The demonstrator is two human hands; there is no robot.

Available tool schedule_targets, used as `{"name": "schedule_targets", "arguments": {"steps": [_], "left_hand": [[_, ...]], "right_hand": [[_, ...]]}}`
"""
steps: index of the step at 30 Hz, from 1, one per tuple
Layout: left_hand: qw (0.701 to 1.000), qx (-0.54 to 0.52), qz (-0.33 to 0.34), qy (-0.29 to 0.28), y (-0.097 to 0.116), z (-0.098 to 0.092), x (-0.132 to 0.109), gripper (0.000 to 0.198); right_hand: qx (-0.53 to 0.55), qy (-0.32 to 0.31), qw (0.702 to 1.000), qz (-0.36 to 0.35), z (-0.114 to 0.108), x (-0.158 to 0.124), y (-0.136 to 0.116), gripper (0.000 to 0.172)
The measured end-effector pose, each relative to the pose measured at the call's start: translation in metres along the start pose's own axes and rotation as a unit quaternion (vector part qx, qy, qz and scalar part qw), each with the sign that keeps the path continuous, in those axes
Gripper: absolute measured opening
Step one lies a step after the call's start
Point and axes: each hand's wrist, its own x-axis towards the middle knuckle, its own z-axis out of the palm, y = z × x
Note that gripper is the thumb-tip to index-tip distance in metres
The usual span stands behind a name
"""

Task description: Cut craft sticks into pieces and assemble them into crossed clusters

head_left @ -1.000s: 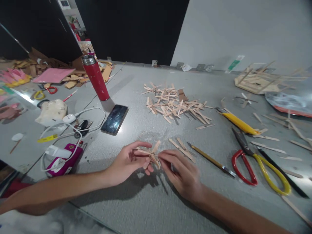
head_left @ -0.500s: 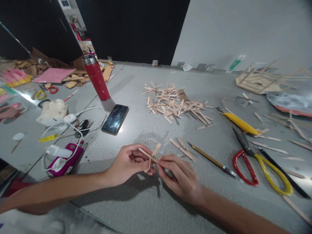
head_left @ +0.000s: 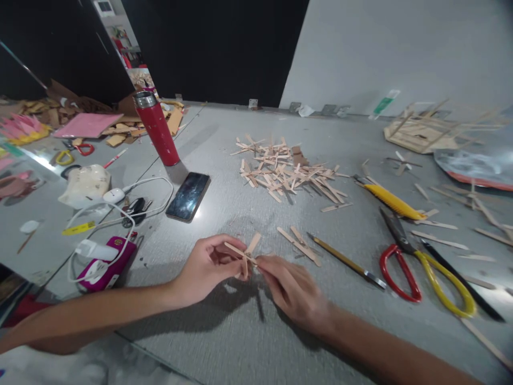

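Between my two hands, just above the table, are crossed wooden craft sticks (head_left: 252, 244). My left hand (head_left: 212, 264) is closed on them, with its fingertips partly hidden behind the sticks. With thumb and fingers pinched, my right hand (head_left: 290, 289) grips the right end of one slanting stick. Two more craft sticks (head_left: 298, 247) lie crossed on the table beyond my right hand. A craft knife with a gold handle (head_left: 344, 259) rests to their right.
Behind lies a heap of craft sticks (head_left: 288, 168). Scissors (head_left: 409, 251) and a yellow cutter (head_left: 395, 201) are at right, near a stick frame (head_left: 420, 133). On the left are a phone (head_left: 188, 196), red bottle (head_left: 156, 128), and purple power bank (head_left: 108, 262) with white cable.
The crossed sticks have shifted slightly left and tilted a little in my fingers. Both hands keep their hold. The whole view has moved slightly.
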Motion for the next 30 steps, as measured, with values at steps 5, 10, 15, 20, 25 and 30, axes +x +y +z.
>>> {"name": "schedule_targets", "arguments": {"steps": [5,10,15,20,25,30], "left_hand": [[0.998,-0.014,-0.060,-0.021,0.0026,0.0011,-0.0027,0.037],[0.999,-0.003,-0.054,-0.011,0.0046,0.0030,-0.0041,0.039],[0.999,0.004,-0.035,0.005,0.0054,0.0048,-0.0052,0.037],[1.000,0.010,0.010,0.017,0.0057,0.0048,-0.0061,0.036],[0.998,0.050,0.039,0.023,0.0049,0.0039,-0.0083,0.032],[0.998,0.042,0.038,0.034,0.0074,0.0070,-0.0085,0.043]], "right_hand": [[0.008,0.008,1.000,0.003,0.0008,-0.0030,0.0006,0.034],[-0.001,0.004,1.000,-0.004,-0.0006,-0.0026,0.0011,0.033],[-0.011,-0.007,1.000,-0.024,-0.0030,-0.0008,0.0013,0.030],[-0.026,0.005,1.000,-0.011,-0.0002,-0.0023,0.0033,0.024],[-0.006,0.013,1.000,0.005,0.0026,-0.0012,0.0038,0.022],[-0.014,0.017,1.000,0.001,0.0021,0.0000,0.0028,0.023]]}}
